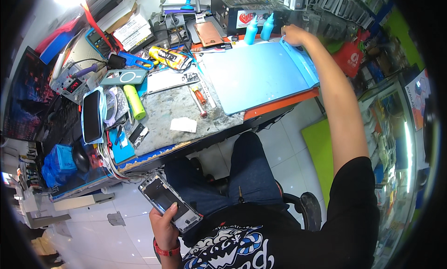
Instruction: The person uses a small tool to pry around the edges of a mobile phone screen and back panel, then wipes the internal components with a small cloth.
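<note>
Head view: opened phone (170,202) in left grip (164,227), above lap.

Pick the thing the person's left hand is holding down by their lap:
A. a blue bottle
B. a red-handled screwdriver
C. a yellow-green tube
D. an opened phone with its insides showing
D: the left hand grips an opened phone with its insides showing, low by the lap, while the right hand reaches to the far corner of the blue mat on the bench.
</note>
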Action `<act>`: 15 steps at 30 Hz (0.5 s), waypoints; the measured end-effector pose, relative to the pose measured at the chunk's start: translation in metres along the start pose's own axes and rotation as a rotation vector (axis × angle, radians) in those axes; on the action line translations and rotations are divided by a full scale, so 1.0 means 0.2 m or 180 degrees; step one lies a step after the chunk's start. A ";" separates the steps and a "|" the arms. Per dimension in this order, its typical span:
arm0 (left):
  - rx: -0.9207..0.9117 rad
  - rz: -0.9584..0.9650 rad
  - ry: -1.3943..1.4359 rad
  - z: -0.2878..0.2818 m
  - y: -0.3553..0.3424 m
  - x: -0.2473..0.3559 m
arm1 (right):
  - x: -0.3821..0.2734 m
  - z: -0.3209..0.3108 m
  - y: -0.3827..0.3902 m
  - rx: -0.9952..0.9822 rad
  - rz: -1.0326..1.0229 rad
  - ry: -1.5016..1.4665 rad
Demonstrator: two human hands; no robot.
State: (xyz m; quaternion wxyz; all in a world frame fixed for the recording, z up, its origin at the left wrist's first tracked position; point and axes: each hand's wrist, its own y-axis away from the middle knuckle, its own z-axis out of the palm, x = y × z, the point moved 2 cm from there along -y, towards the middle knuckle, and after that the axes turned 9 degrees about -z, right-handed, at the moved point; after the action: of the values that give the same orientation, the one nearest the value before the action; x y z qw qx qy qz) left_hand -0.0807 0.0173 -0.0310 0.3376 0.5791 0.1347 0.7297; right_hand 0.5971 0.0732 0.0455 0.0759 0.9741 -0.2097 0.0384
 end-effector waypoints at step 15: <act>-0.0044 -0.0020 0.0077 0.02 -0.01 0.00 | 0.12 0.01 -0.07 -0.0696 0.0028 0.0344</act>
State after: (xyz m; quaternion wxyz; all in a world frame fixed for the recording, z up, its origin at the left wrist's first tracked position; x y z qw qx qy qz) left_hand -0.0761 0.0187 -0.0315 0.3423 0.5675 0.1356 0.7365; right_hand 0.6246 0.0766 0.0446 0.1926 0.9556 -0.2125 0.0681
